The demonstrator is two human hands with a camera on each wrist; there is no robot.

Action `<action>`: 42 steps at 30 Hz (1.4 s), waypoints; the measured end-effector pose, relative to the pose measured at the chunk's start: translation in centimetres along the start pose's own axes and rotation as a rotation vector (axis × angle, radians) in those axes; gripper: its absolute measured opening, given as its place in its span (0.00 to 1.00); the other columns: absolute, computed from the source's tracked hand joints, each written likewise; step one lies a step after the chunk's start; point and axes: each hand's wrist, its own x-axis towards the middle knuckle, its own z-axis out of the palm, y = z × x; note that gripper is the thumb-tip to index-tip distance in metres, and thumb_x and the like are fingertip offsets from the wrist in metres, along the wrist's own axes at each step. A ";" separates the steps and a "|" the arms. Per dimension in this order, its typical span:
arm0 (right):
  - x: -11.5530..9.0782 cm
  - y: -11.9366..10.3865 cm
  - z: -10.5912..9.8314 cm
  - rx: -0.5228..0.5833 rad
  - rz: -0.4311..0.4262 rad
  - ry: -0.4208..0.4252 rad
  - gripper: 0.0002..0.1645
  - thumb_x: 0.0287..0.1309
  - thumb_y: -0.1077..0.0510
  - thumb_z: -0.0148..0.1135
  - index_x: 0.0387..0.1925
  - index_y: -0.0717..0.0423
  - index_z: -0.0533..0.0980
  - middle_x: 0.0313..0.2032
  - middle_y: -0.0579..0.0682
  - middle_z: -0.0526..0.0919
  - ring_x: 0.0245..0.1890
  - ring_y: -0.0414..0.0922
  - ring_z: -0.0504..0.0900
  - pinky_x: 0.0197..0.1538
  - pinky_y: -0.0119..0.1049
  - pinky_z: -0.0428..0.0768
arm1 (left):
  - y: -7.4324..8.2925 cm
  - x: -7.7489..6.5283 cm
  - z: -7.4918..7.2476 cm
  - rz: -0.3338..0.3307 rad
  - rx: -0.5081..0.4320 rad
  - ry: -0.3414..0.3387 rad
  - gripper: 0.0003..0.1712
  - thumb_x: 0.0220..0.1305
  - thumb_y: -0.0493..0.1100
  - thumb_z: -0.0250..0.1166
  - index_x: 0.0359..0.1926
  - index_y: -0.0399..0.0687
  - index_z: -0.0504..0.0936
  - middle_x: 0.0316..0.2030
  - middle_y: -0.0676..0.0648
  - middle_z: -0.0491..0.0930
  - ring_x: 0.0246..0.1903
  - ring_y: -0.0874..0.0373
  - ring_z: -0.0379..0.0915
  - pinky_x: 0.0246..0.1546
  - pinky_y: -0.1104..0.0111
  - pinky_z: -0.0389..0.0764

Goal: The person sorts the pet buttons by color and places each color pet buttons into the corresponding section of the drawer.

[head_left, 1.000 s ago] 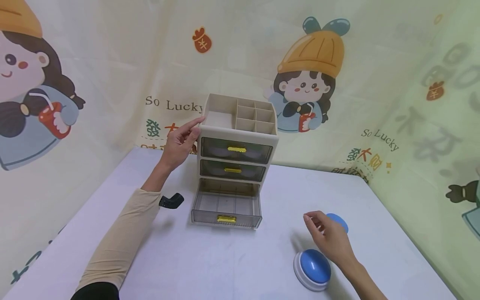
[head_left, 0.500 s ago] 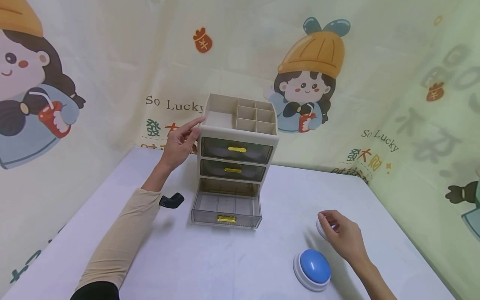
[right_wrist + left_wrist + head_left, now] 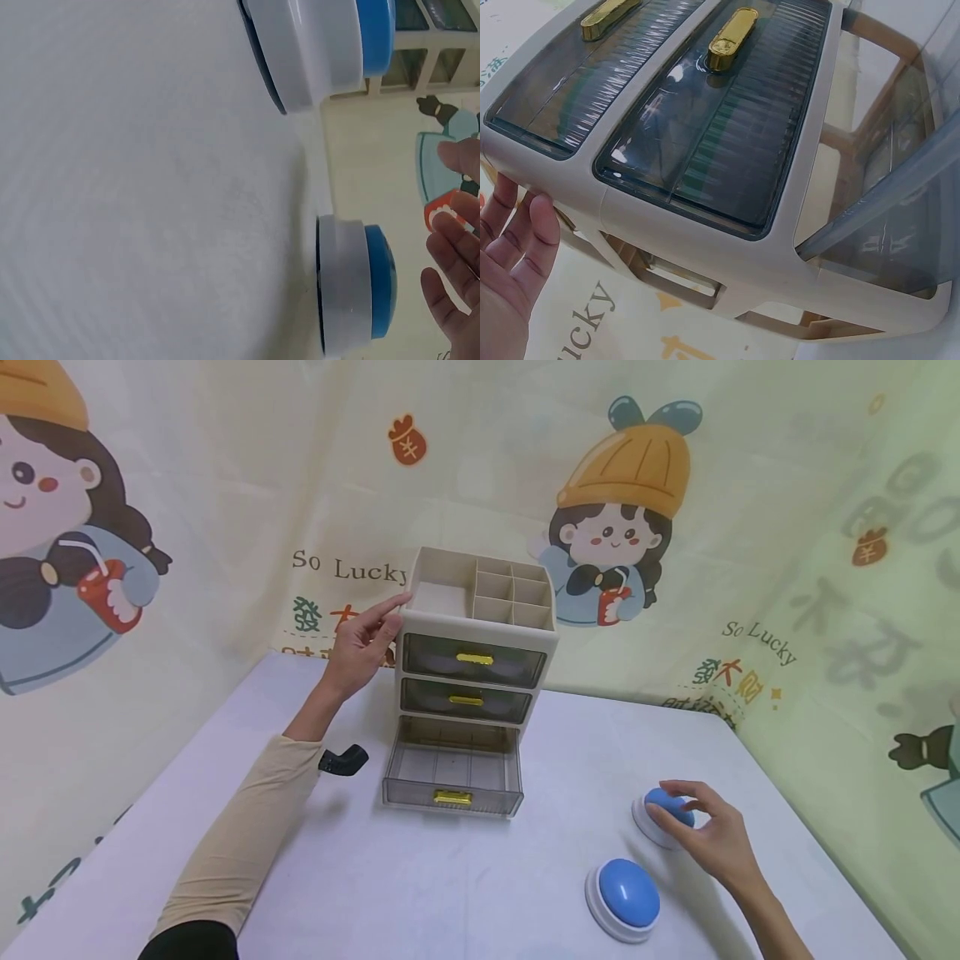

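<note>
A beige desktop drawer organizer [image 3: 480, 625] stands on the table, its bottom drawer [image 3: 487, 802] pulled out and the upper two closed. My left hand [image 3: 358, 647] touches the organizer's upper left side with extended fingers; the left wrist view shows thumb and fingertips [image 3: 545, 219] at its side edge. At right, my right hand [image 3: 718, 839] is over the farther blue-topped white push button [image 3: 670, 806], thumb and fingers spread. In the right wrist view that hand [image 3: 459, 255] is apart from the buttons. Closer to me sits a second blue push button [image 3: 630, 893].
A short black bent piece [image 3: 345, 761] shows beside the left forearm, left of the pulled-out drawer. The white table [image 3: 465, 893] is backed by a printed curtain [image 3: 480, 485]. The organizer's top has one large and several small compartments.
My right hand has moved right, from above and beyond the nearer button to over the farther one, and its fingers have spread. The left hand has stayed on the organizer.
</note>
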 end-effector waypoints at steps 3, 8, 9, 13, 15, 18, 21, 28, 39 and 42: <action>0.0 0.6 -0.1 -0.008 0.016 -0.015 0.25 0.50 0.62 0.81 0.51 0.54 0.83 0.47 0.50 0.86 0.45 0.33 0.80 0.47 0.21 0.75 | 0.1 0.0 0.0 0.000 0.000 0.001 0.22 0.78 0.40 0.57 0.69 0.53 0.77 0.46 0.53 0.83 0.29 0.53 0.74 0.26 0.71 0.80; 0.1 1.6 -0.1 0.004 0.009 -0.029 0.27 0.49 0.64 0.80 0.53 0.58 0.81 0.50 0.48 0.85 0.51 0.27 0.77 0.49 0.19 0.74 | 0.1 0.0 0.0 -0.013 0.000 -0.004 0.23 0.78 0.40 0.57 0.70 0.53 0.77 0.45 0.53 0.83 0.30 0.55 0.75 0.27 0.71 0.80; 0.1 1.8 -0.1 0.007 0.005 -0.032 0.27 0.49 0.64 0.80 0.53 0.59 0.81 0.50 0.49 0.85 0.52 0.25 0.76 0.50 0.19 0.74 | 0.1 -0.1 0.0 -0.016 0.003 -0.005 0.23 0.78 0.41 0.57 0.70 0.53 0.77 0.44 0.53 0.83 0.31 0.56 0.75 0.27 0.71 0.80; 0.0 2.4 0.1 0.020 -0.012 -0.038 0.29 0.48 0.65 0.80 0.53 0.60 0.81 0.52 0.55 0.83 0.55 0.22 0.71 0.52 0.18 0.71 | 0.1 -0.1 0.0 -0.021 0.012 -0.005 0.23 0.78 0.41 0.57 0.70 0.54 0.77 0.43 0.52 0.82 0.31 0.56 0.75 0.27 0.71 0.81; 0.0 2.7 0.1 0.025 -0.004 -0.047 0.30 0.48 0.65 0.80 0.55 0.60 0.80 0.53 0.58 0.83 0.56 0.22 0.70 0.53 0.18 0.70 | 0.1 -0.1 0.0 -0.021 0.016 -0.003 0.23 0.78 0.41 0.58 0.70 0.54 0.77 0.42 0.52 0.82 0.31 0.55 0.75 0.27 0.70 0.81; -0.2 3.1 0.2 0.019 0.048 -0.079 0.32 0.50 0.63 0.80 0.58 0.59 0.79 0.56 0.60 0.81 0.57 0.20 0.68 0.53 0.21 0.70 | 0.0 -0.1 0.0 -0.020 0.015 -0.004 0.23 0.78 0.41 0.57 0.70 0.54 0.77 0.41 0.53 0.82 0.31 0.54 0.75 0.27 0.70 0.81; -0.3 3.3 0.2 -0.005 0.126 -0.132 0.35 0.52 0.58 0.80 0.62 0.57 0.77 0.60 0.60 0.79 0.56 0.19 0.65 0.55 0.30 0.70 | 0.0 -0.1 0.0 -0.017 0.005 -0.006 0.23 0.78 0.42 0.57 0.70 0.54 0.77 0.42 0.54 0.83 0.30 0.55 0.75 0.27 0.70 0.81; -0.5 3.5 0.3 -0.049 0.226 -0.214 0.43 0.51 0.51 0.81 0.66 0.58 0.72 0.64 0.63 0.75 0.60 0.39 0.70 0.58 0.47 0.69 | -0.1 -0.1 0.0 -0.014 0.004 -0.005 0.23 0.78 0.42 0.57 0.70 0.55 0.77 0.42 0.53 0.83 0.29 0.56 0.75 0.26 0.70 0.81; -0.2 3.1 0.0 -0.084 0.281 -0.228 0.45 0.53 0.46 0.80 0.68 0.57 0.71 0.64 0.65 0.76 0.59 0.44 0.75 0.57 0.39 0.76 | 0.0 -0.2 0.0 -0.016 0.005 -0.004 0.23 0.78 0.41 0.57 0.70 0.54 0.77 0.41 0.54 0.83 0.30 0.57 0.75 0.26 0.71 0.80; 0.2 2.6 -0.3 -0.072 0.281 -0.197 0.43 0.54 0.46 0.79 0.68 0.55 0.72 0.63 0.62 0.77 0.52 0.26 0.69 0.51 0.22 0.71 | 0.0 -0.1 0.0 -0.016 0.003 -0.004 0.23 0.78 0.42 0.57 0.70 0.54 0.77 0.41 0.55 0.83 0.30 0.57 0.75 0.26 0.71 0.80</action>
